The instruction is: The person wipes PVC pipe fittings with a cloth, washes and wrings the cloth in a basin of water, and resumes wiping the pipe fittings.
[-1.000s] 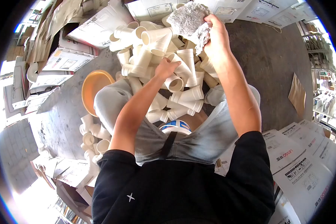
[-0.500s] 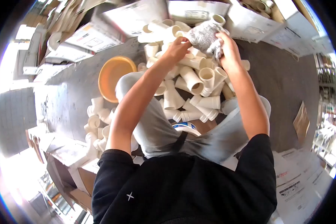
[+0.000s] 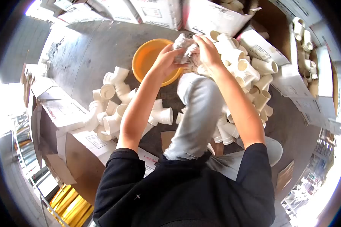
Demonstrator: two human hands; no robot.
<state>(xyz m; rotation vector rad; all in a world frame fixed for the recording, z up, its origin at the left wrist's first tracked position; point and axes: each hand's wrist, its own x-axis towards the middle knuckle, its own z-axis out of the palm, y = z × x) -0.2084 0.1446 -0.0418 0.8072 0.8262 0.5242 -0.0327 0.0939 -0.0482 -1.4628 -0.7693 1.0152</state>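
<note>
A crumpled grey-white cloth is bunched between my two hands, near the right rim of a yellow-orange basin. My left hand grips the cloth from its left side, over the basin's edge. On the other side my right hand holds it with bent fingers. Cream pipe fittings lie heaped just right of my right hand. My bent knee, in grey trousers, is right below the cloth.
More cream fittings lie on the floor at the left. White cartons line the far side. An open box of fittings stands at the right. An open carton is at the lower left.
The view has swung to the left. My left hand has come off the fittings and taken hold of the cloth. Both hands have moved with the cloth from the pile to the basin.
</note>
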